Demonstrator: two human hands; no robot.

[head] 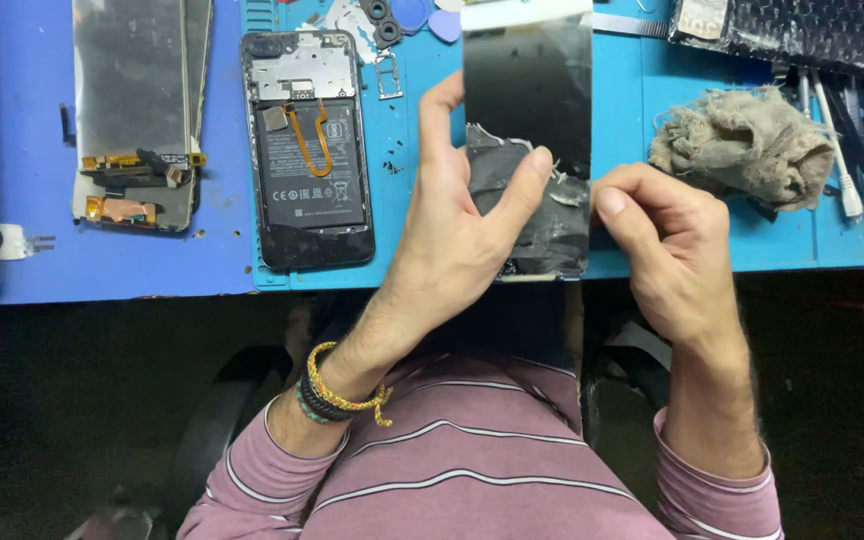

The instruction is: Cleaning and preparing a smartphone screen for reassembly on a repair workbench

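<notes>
My left hand [452, 235] holds a black phone screen panel [529, 90] upright over the blue work mat [617, 150], thumb pressed on crumpled dark film at the panel's lower half [542, 225]. At the panel's right edge, my right hand [667, 240] pinches that film between thumb and finger. An opened phone body [308, 150], with battery and orange flex cable showing, lies flat to the left of my hands.
Two detached screen assemblies [137, 110] lie at far left. A grey rag [742, 145] sits right of my hands, with several hand tools [842, 140] beyond it. Small parts and blue picks [412, 15] lie at the mat's far edge. A bubble-wrap bag [802, 30] is top right.
</notes>
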